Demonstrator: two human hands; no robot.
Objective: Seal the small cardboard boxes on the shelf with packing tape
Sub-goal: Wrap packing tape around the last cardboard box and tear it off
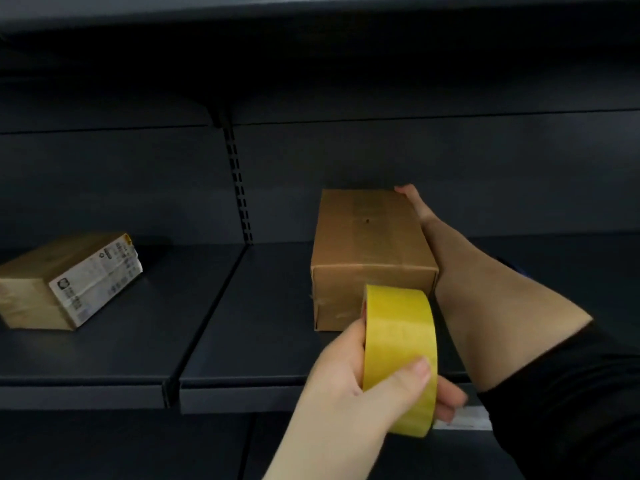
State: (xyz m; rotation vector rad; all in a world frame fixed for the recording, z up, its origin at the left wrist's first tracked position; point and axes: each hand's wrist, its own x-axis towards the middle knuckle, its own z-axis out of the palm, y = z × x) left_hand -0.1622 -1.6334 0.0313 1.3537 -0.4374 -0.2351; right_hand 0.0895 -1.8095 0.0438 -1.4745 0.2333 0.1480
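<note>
A plain brown cardboard box [367,244] stands on the dark shelf [242,341], right of the middle, with a strip of clear tape along its top. My right hand [414,202] reaches along the box's right side, and its fingers curl round the far top corner. The rest of that hand is hidden behind the box. In front of the box, at the shelf's front edge, my left hand [363,375] grips a yellow roll of packing tape [398,355], thumb across its outer face. A second small cardboard box [52,282] with a white label lies at the left.
A slotted upright [239,188] divides the shelf's back panel into two bays. Another dark shelf [311,15] hangs overhead. A white price strip [464,417] runs along the front edge at the right.
</note>
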